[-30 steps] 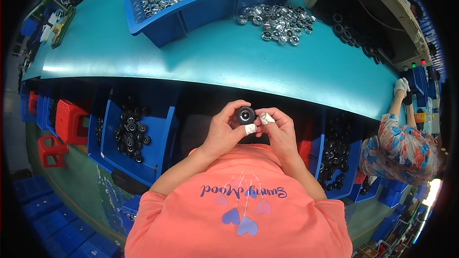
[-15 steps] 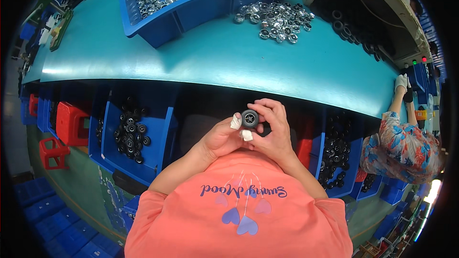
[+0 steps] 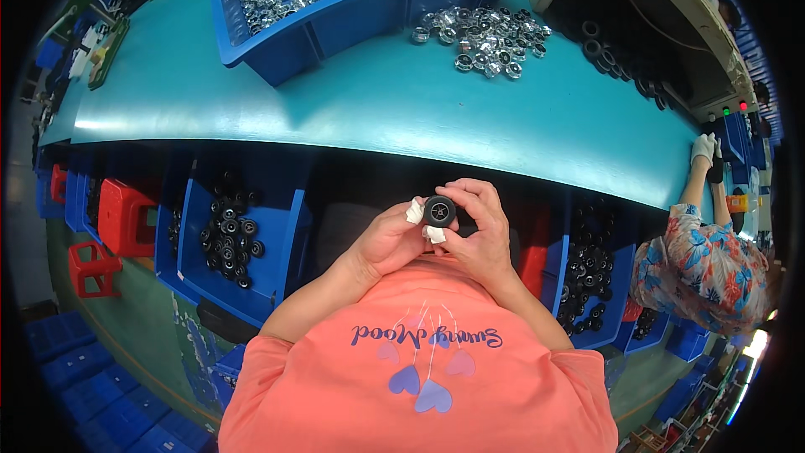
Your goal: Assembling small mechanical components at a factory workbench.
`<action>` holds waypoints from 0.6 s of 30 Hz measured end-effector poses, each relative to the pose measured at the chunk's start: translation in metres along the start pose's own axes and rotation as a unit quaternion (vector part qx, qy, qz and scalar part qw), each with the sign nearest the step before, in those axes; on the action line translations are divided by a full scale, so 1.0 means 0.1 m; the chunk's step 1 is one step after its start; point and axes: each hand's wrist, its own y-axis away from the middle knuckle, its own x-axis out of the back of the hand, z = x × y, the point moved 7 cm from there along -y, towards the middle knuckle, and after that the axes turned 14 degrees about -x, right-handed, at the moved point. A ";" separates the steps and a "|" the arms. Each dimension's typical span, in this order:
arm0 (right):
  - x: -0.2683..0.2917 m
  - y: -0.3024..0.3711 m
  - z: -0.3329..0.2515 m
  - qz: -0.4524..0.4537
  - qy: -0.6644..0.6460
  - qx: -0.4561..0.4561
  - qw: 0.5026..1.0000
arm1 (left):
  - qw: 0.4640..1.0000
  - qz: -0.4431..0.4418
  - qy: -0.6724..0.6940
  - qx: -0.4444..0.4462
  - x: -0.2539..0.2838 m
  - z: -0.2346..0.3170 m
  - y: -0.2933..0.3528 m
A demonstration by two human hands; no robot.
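Between my two hands, just past the front of my shirt, is a small black toy wheel [image 3: 439, 211] with a spoked silver hub facing up. My left hand [image 3: 392, 235] grips its left side, with white tape wrapped on the thumb tip. My right hand [image 3: 480, 222] curls round the wheel's right side, its thumb also taped in white and pressing near the lower rim. Both hands are closed on the wheel in front of the table edge. Some of the fingers are hidden under it.
A teal table [image 3: 360, 109] spans the front, bearing a blue bin [image 3: 360, 21] of clear hubs, a loose hub pile [image 3: 486, 38] and black tires [image 3: 597, 50]. Below stand blue crates [image 3: 285, 252] of wheels and red stools [image 3: 126, 218]. A co-worker [image 3: 700, 264] reaches in at right.
The wheel has turned slightly between my fingers, and my right fingertips have shifted a little down along its rim. My left hand has barely moved.
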 end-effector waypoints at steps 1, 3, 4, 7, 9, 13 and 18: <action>0.00 0.00 0.00 0.001 0.001 0.000 1.000 | 1.000 0.005 -0.006 -0.005 -0.01 0.01 0.01; 0.00 0.01 0.00 0.005 0.008 0.002 1.000 | 1.000 0.003 -0.009 -0.013 -0.01 0.02 0.01; -0.01 0.02 0.01 0.009 0.013 0.004 1.000 | 1.000 -0.003 -0.006 -0.015 0.00 0.01 0.01; 0.00 0.04 0.01 0.014 0.005 -0.004 1.000 | 1.000 -0.004 -0.020 -0.011 0.05 0.00 0.03; 0.06 0.00 -0.01 0.008 0.018 0.013 1.000 | 0.999 0.003 -0.046 -0.014 0.05 0.02 0.00; 0.34 -0.10 -0.17 -0.043 -0.023 0.019 0.999 | 0.988 0.033 -0.140 -0.046 -0.01 0.47 0.20; 1.61 -0.81 -0.09 0.152 0.091 0.058 0.982 | 0.683 0.234 -0.682 -0.121 0.54 1.87 1.21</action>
